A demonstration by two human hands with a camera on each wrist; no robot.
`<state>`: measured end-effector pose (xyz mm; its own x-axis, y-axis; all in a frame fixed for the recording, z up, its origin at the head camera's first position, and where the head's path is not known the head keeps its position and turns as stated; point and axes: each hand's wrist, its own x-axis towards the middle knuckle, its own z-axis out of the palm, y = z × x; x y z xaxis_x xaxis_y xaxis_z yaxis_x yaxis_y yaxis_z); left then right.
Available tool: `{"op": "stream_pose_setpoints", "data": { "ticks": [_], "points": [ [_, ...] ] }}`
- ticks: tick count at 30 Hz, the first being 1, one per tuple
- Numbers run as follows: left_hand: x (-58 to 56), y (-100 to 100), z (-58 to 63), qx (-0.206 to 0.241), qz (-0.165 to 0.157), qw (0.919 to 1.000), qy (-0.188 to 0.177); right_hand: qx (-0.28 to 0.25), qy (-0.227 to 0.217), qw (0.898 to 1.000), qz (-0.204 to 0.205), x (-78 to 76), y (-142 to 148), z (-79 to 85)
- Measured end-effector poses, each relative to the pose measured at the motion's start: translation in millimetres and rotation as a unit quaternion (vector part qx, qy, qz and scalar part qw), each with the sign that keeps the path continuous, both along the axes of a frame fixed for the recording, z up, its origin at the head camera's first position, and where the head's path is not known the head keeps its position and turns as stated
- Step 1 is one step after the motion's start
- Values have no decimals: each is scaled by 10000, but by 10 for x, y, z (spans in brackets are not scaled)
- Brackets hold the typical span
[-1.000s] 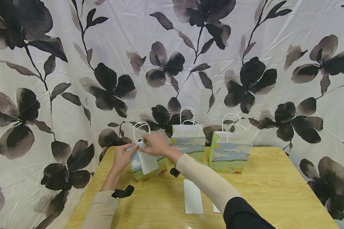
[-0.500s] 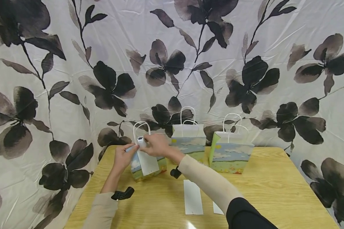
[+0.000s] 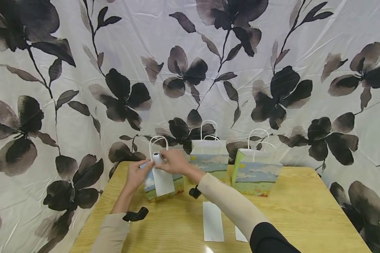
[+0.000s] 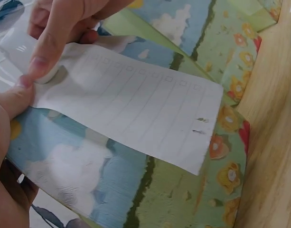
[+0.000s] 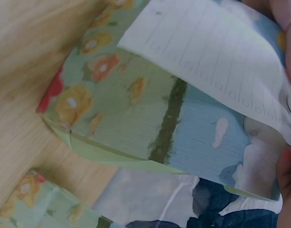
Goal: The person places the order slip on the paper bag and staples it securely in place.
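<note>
At the table's left back stands a paper gift bag (image 3: 150, 187) with white handles and a painted meadow-and-sky print. A white lined slip (image 3: 164, 183) hangs over its front; small checkboxes show along the slip (image 4: 145, 99) in the left wrist view. My left hand (image 3: 137, 176) pinches the bag's top edge together with the slip's upper corner. My right hand (image 3: 175, 162) grips a small white stapler (image 3: 157, 157) at the bag's top edge, over the slip's upper end. In the left wrist view, my right thumb lies on the stapler (image 4: 17, 47), beside my left thumb.
Two matching gift bags stand to the right, a middle bag (image 3: 209, 163) and a right bag (image 3: 256, 177). A white slip (image 3: 213, 221) lies on the wooden table (image 3: 304, 211); another slip (image 3: 240, 235) is partly under my right arm. A floral curtain (image 3: 177, 105) hangs behind.
My right hand has turned the stapler a little more upright at the bag's top edge. My left hand has stayed on the bag. The head view has shifted slightly.
</note>
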<state>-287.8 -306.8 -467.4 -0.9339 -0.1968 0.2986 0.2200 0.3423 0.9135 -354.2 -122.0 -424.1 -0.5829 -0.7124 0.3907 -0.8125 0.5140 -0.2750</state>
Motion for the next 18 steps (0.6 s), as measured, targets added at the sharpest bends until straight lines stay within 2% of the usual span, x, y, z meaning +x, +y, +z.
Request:
{"op": "stream_pose_setpoints", "data": {
  "ticks": [3, 6, 10, 12, 14, 18],
  "points": [
    [12, 1, -3, -20, 8, 9999, -142, 14, -224, 9997, 84, -1, 22, 15],
    [0, 35, 62, 78, -39, 9998, -198, -10, -353, 9993, 96, -26, 52, 70],
    [121, 101, 190, 52, -148, 9996, -240, 90, -585, 9981, 148, -23, 58, 82],
    [177, 131, 239, -75, -231, 9996, -141, 130, -621, 9978, 176, -21, 53, 72],
    [172, 136, 228, -230, -302, 9993, 11, 136, -573, 9980, 211, -19, 55, 69],
    [64, 128, 140, -194, -346, 9990, 194, 115, -469, 9985, 261, -30, 65, 65]
  ]
}}
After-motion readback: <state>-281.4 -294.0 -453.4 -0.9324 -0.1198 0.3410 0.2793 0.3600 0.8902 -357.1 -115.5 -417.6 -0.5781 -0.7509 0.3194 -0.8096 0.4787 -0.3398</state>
